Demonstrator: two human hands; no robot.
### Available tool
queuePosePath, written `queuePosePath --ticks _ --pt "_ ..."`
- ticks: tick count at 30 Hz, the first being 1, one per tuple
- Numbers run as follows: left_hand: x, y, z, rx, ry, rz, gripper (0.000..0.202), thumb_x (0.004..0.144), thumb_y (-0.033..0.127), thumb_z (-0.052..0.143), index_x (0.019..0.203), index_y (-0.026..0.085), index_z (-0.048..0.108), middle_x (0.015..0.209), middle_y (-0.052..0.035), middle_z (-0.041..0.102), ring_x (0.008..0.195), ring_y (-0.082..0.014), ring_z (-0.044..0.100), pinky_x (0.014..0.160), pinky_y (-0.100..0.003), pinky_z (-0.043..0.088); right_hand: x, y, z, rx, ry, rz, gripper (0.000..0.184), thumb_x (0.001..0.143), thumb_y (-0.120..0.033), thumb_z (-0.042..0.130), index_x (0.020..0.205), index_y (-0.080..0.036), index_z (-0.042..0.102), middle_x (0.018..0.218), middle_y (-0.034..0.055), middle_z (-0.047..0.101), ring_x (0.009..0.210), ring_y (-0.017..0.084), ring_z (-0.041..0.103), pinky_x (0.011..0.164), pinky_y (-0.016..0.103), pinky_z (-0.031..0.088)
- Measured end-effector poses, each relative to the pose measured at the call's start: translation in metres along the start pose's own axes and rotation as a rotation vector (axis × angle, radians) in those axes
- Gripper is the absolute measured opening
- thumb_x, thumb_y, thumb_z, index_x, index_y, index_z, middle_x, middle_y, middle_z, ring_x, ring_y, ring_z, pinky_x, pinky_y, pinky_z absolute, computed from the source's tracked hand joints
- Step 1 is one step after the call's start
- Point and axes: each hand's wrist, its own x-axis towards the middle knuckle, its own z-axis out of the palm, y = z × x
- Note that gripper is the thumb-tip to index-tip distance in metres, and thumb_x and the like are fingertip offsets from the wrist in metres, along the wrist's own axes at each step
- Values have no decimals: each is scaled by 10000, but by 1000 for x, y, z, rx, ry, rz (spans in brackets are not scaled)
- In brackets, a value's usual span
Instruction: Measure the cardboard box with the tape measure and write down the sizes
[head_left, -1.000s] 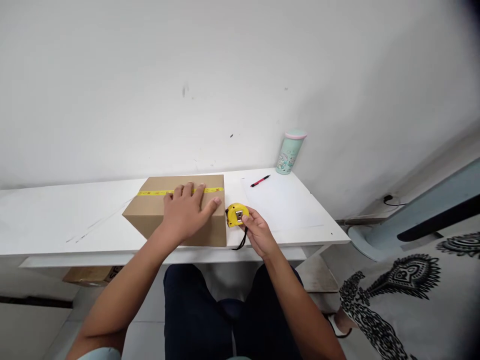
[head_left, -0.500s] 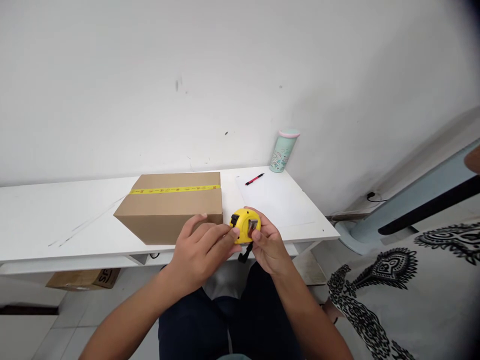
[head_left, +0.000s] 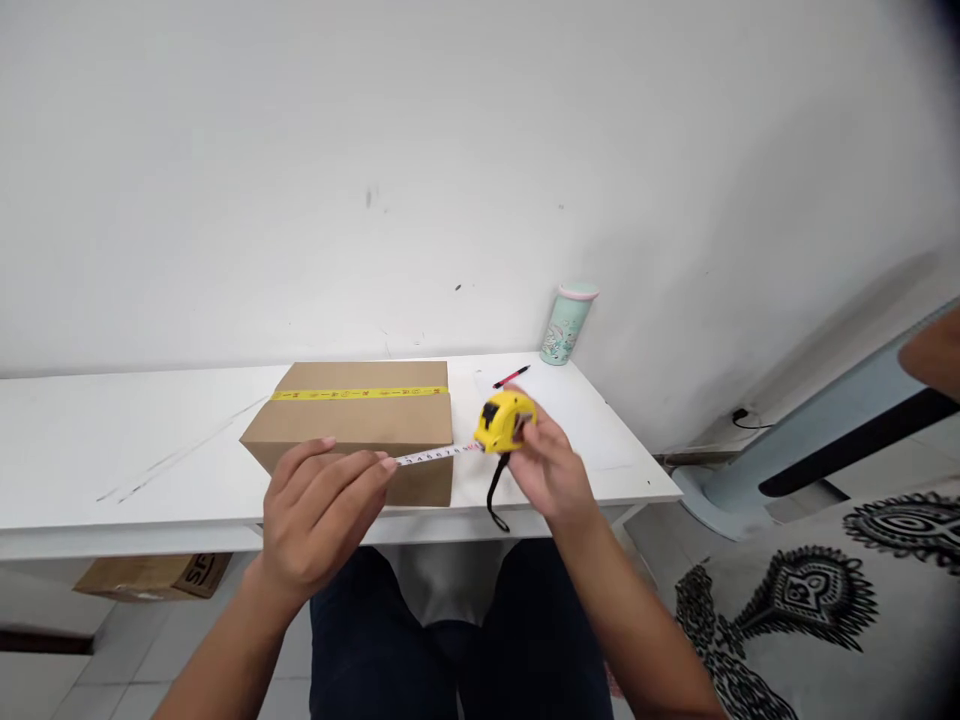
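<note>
My right hand (head_left: 553,460) is closed around a yellow tape measure (head_left: 504,422), with a black wrist strap hanging below it. A short length of white blade (head_left: 439,455) runs out of the case to the left. My left hand (head_left: 319,510) pinches the blade's free end between thumb and fingers. Behind the blade stands a brown cardboard box (head_left: 349,425), sealed across the top with yellow printed tape (head_left: 360,394). The blade crosses in front of the box's near face; whether it touches the box I cannot tell.
The box rests on a long white table (head_left: 150,440) against a wall. Right of it lie a white paper sheet (head_left: 592,430) and a red pen (head_left: 511,377), near a mint tumbler (head_left: 568,325). Another carton (head_left: 154,577) sits below. A person in patterned clothing (head_left: 802,600) is at right.
My left hand has moved left, drawing the blade out of the tape measure. My right hand has shifted slightly up and right with the case. The view has tilted a little.
</note>
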Motion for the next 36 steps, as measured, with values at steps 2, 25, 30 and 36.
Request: queuePosePath --ticks 2,25,30,36 --pt "0 5 4 7 11 -12 312 823 64 737 1082 217 652 917 -33 780 781 -155 694 921 -385 535 40 -8 5 4 26 -58 459 756 -464 779 1175 -301 689 1107 29 720 1041 229 674 897 382 565" --pt "85 -125 129 -234 -926 -396 385 884 279 440 1104 291 756 1195 12 750 1080 -198 667 898 -297 498 -61 55 92 -1037 377 -1032 606 902 -104 668 1446 -321 515 1144 97 573 1043 233 658 824 400 641" --pt "90 -114 122 -277 -959 -473 369 885 421 457 1037 267 756 1146 -12 753 1035 -224 665 885 -319 500 -66 70 101 -945 337 -990 662 860 -14 653 1428 -329 523 1182 92 553 1083 224 629 842 395 639" --pt "88 -108 133 -290 -977 -540 494 812 694 571 986 242 668 1060 -45 727 934 -230 653 749 -313 463 -86 77 96 -972 362 -985 753 812 22 692 1454 -325 504 1164 91 540 1042 225 606 772 379 634"
